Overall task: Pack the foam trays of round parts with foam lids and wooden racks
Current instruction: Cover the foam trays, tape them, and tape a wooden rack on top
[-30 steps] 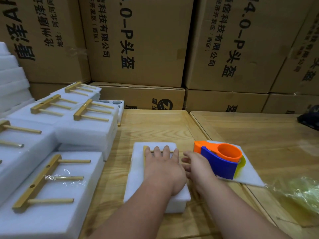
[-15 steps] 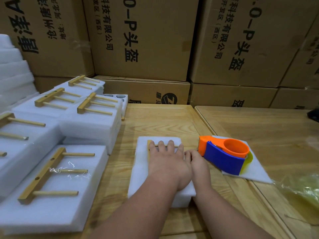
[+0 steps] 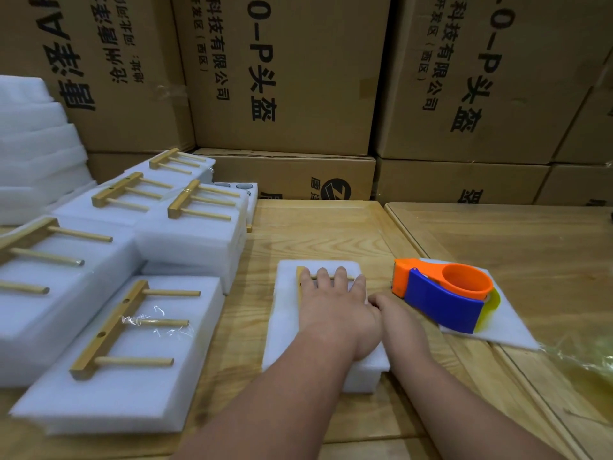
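While the pack is held down for sealing, the items stand as follows:
Left hand: flat, fingers straight, pressing the wooden rack onto the foam pack, probably to keep the layers from shifting
Right hand: at the pack's right edge, touching the left hand; fingers hidden, so its grip cannot be told
Foam pack: directly under the left palm, on the wooden table; the round parts inside are not visible
Tape dispenser: just right of the right hand, resting on a foam sheet, seemingly kept within reach for taping
Finished packs: well left of the left hand, each topped with a rack
Cardboard boxes: stacked beyond both hands
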